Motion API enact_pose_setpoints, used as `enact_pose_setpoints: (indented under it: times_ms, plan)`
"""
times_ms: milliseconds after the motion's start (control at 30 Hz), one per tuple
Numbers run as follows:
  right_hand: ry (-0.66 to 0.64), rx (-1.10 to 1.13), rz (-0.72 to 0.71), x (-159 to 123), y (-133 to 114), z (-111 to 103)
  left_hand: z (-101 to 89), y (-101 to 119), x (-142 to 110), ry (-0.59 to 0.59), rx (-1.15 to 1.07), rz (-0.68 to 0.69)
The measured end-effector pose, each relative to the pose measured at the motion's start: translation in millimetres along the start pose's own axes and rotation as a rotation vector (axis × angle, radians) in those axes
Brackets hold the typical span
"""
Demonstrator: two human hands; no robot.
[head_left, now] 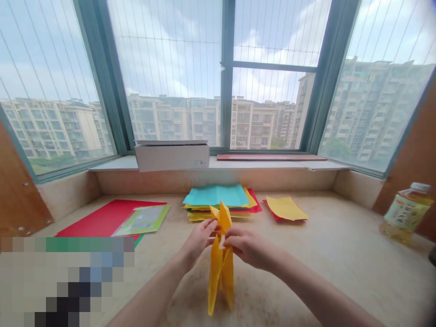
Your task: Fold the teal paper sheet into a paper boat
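A yellow folded-paper piece [214, 272] stands up between my hands, with pointed flaps at its top and long legs reaching down toward the counter. On its left side, the fingers of my left hand [205, 231] are closed around its upper part. From the right, my right hand [240, 243] pinches the paper at about the same height. Some of the fingertips are hidden behind the folds. Just beyond the hands lies a stack of coloured paper [218, 195], light blue on top with yellow and red sheets below.
Yellow and red square sheets [288, 209] lie right of the stack. Red paper [98, 215] and a clear-and-green packet [145, 220] lie left. A bottle [407, 211] stands at far right. A white box [172, 156] rests on the window sill [272, 165]. The lower left corner is pixelated.
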State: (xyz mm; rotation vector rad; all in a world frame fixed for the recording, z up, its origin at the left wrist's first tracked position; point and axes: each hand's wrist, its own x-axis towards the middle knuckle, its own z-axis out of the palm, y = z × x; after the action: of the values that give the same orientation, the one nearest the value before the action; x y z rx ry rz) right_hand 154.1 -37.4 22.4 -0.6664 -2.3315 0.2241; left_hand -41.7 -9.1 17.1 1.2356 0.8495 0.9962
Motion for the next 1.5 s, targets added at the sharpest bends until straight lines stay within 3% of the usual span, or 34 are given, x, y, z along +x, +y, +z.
enact_pose_setpoints:
  times_ms: [100,267,333,467,567,633,733,800,967,1133,1300,1500]
  plan:
    - [0.039,0.035,0.041,-8,1,8,2.5,-5,1,0.04,0.054,0.051]
    - [0.152,0.085,0.067,-27,10,11,-1.2,-20,8,0.315,0.151,0.096]
    - [0.126,0.099,0.044,-31,11,11,-3.0,-22,10,0.274,0.111,0.091]
    - [0.035,0.107,0.027,-34,12,10,-1.2,-18,7,0.061,0.026,0.132]
    - [0.023,0.04,0.047,-35,14,9,1.0,-16,5,0.13,0.131,0.185]
    - [0.094,-0.032,0.079,-34,17,10,1.8,-14,4,0.168,0.189,0.196]
    - [0.34,-0.056,0.219,-31,22,12,4.9,-9,2,0.135,0.184,0.21]
    - [0.457,0.076,0.357,-28,23,16,9.2,-4,-1,0.076,0.165,0.243]
    - [0.451,0.645,0.562,-24,26,16,17.9,5,-9,-0.075,0.144,0.253]
    - [0.617,0.767,0.607,-25,31,-3,14.6,8,-8,-0.014,-0.004,0.169]
    - [0.579,0.711,0.593,-27,33,-5,9.1,7,-4,0.071,-0.026,0.125]
    - [0.416,0.476,0.537,-35,35,0,-0.9,8,-3,0.064,-0.001,0.178]
